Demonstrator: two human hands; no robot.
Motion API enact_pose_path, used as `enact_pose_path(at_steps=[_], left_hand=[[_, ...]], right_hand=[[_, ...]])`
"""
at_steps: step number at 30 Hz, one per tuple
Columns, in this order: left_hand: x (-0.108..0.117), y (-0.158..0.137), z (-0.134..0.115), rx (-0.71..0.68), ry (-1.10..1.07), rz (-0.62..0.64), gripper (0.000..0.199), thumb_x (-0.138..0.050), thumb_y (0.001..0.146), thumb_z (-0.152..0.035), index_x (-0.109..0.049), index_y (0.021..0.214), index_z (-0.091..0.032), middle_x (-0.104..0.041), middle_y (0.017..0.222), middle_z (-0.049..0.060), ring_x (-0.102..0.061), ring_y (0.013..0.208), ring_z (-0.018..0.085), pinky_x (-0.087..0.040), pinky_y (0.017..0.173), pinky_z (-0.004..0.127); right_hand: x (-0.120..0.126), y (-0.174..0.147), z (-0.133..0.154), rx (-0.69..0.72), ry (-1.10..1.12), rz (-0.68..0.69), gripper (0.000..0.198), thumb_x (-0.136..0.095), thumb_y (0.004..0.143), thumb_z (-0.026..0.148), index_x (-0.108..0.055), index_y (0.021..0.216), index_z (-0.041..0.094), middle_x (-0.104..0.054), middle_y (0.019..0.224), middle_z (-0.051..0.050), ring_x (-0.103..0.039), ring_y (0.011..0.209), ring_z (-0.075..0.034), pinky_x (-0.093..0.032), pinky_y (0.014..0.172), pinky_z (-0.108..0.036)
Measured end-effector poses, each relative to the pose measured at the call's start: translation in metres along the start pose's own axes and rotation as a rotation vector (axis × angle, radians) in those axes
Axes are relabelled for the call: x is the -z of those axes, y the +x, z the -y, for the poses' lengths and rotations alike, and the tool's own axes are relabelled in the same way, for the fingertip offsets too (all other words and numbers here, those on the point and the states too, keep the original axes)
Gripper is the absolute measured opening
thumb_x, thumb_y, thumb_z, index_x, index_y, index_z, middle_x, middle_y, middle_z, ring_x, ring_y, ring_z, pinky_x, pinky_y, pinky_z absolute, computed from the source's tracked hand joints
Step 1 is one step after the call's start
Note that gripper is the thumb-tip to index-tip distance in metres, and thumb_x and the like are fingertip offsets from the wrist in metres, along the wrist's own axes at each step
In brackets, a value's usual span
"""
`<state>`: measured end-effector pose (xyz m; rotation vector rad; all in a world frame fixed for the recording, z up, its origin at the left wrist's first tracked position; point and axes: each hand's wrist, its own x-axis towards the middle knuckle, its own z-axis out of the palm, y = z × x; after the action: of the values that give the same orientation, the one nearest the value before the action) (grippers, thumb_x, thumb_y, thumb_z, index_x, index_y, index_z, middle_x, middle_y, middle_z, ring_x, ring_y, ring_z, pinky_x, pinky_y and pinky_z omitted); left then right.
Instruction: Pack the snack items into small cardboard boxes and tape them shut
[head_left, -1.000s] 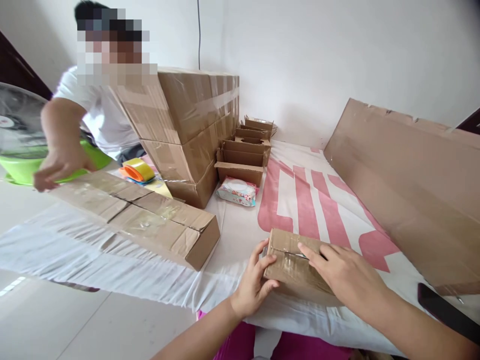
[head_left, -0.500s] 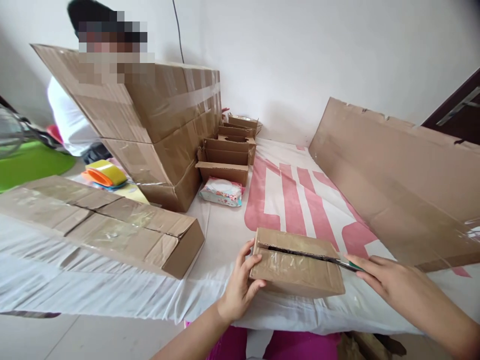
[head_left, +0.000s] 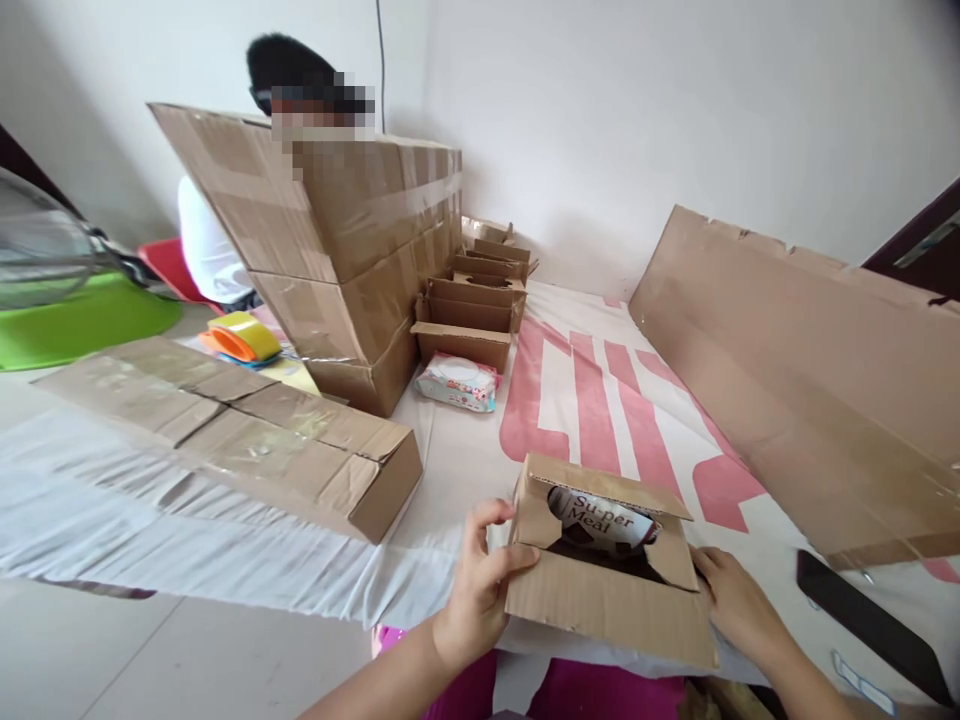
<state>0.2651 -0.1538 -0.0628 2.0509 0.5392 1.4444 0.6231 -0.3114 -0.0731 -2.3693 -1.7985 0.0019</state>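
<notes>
A small cardboard box (head_left: 611,615) lies on the cloth near the front edge, its long flaps spread apart. Through the opening shows a white package (head_left: 604,520) printed "Su-per Meal", its ends tucked under cut-out inner flaps. My left hand (head_left: 480,580) grips the box's left end, thumb on top and forefinger curled by the corner. At the opposite end, my right hand (head_left: 739,600) is closed on the side edge, with some fingertips hidden behind the cardboard.
A long taped carton (head_left: 247,440) lies left, and tall stacked cartons (head_left: 360,220) stand behind it. Wet wipes (head_left: 459,382) lie before open boxes (head_left: 469,310). A large cardboard sheet (head_left: 810,390) leans right, near a black phone-like slab (head_left: 870,620). Another person (head_left: 210,240) sits behind the cartons.
The box's top flaps have opened, exposing the package. The green-handled cutting tool has left my right hand and is out of sight. My view has shifted slightly left.
</notes>
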Motion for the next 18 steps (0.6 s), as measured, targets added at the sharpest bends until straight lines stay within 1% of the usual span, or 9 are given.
enact_pose_path(at_steps=[1,3,5,8,10,11,13,16,18], left_hand=[[-0.001,-0.003,-0.001,-0.03,0.037,-0.04,0.015,-0.063,0.085,-0.02,-0.063,0.098,-0.028,-0.042,0.115,0.007,-0.049,0.109,0.023,-0.048,0.087,0.038],[-0.002,-0.006,-0.002,-0.072,0.116,-0.085,0.02,-0.062,0.085,-0.016,-0.065,0.1,-0.029,-0.041,0.1,0.004,-0.05,0.094,0.018,-0.048,0.076,0.032],[-0.002,-0.007,-0.001,-0.113,0.158,-0.076,0.028,-0.058,0.086,-0.011,-0.064,0.107,-0.029,-0.041,0.089,0.002,-0.048,0.081,0.015,-0.044,0.067,0.028],[-0.002,-0.009,0.001,-0.124,0.123,-0.017,0.039,-0.053,0.088,-0.01,-0.059,0.121,-0.031,-0.042,0.081,0.001,-0.046,0.072,0.014,-0.039,0.061,0.027],[-0.001,-0.012,0.003,-0.086,0.071,0.008,0.043,-0.048,0.089,-0.011,-0.055,0.126,-0.032,-0.044,0.082,0.002,-0.047,0.072,0.015,-0.04,0.062,0.028],[-0.001,-0.015,0.004,-0.068,0.047,0.018,0.044,-0.045,0.09,-0.011,-0.054,0.128,-0.032,-0.044,0.083,0.002,-0.048,0.073,0.015,-0.041,0.063,0.029],[0.001,-0.019,0.007,-0.056,-0.007,0.049,0.046,-0.039,0.091,-0.01,-0.053,0.129,-0.032,-0.045,0.085,0.004,-0.049,0.075,0.016,-0.043,0.064,0.029],[0.002,-0.021,0.014,-0.016,-0.117,0.049,0.04,-0.036,0.093,-0.012,-0.051,0.127,-0.028,-0.048,0.085,0.004,-0.05,0.078,0.017,-0.045,0.067,0.03],[0.0,-0.016,0.02,0.169,-0.192,-0.021,0.027,-0.04,0.095,-0.018,-0.051,0.119,-0.024,-0.051,0.088,0.004,-0.051,0.081,0.017,-0.046,0.073,0.032]], right_hand=[[-0.003,-0.001,0.002,0.014,0.028,-0.046,0.038,-0.043,0.088,0.036,-0.07,0.112,0.022,-0.072,0.104,-0.011,-0.067,0.097,-0.029,-0.054,0.083,-0.046],[-0.005,-0.002,0.007,-0.028,0.148,-0.177,0.038,-0.045,0.089,0.043,-0.07,0.109,0.023,-0.068,0.114,-0.012,-0.063,0.107,-0.031,-0.051,0.092,-0.051],[-0.002,-0.005,0.016,-0.085,0.405,-0.253,0.044,-0.04,0.092,0.051,-0.063,0.119,0.024,-0.063,0.125,-0.011,-0.059,0.116,-0.03,-0.049,0.095,-0.049],[0.007,-0.011,0.042,-0.021,0.784,-0.185,0.077,-0.036,0.086,0.071,-0.035,0.146,0.023,-0.045,0.147,-0.015,-0.048,0.13,-0.033,-0.05,0.097,-0.044],[0.011,-0.014,0.062,-0.005,0.821,-0.13,0.096,-0.046,0.077,0.077,-0.021,0.152,0.021,-0.032,0.155,-0.015,-0.036,0.138,-0.036,-0.044,0.104,-0.044],[0.013,-0.015,0.072,-0.036,0.792,-0.122,0.099,-0.053,0.076,0.074,-0.019,0.152,0.021,-0.029,0.156,-0.014,-0.03,0.141,-0.036,-0.039,0.109,-0.044],[0.014,-0.016,0.086,-0.133,0.743,-0.122,0.092,-0.059,0.079,0.062,-0.019,0.152,0.024,-0.028,0.157,-0.01,-0.026,0.144,-0.033,-0.031,0.115,-0.045],[0.008,-0.016,0.087,-0.207,0.754,-0.112,0.085,-0.059,0.081,0.056,-0.021,0.152,0.027,-0.032,0.155,-0.008,-0.03,0.142,-0.032,-0.032,0.114,-0.047],[0.0,-0.015,0.077,-0.225,0.76,-0.103,0.088,-0.063,0.078,0.056,-0.023,0.151,0.027,-0.035,0.154,-0.009,-0.036,0.138,-0.034,-0.038,0.109,-0.048]])
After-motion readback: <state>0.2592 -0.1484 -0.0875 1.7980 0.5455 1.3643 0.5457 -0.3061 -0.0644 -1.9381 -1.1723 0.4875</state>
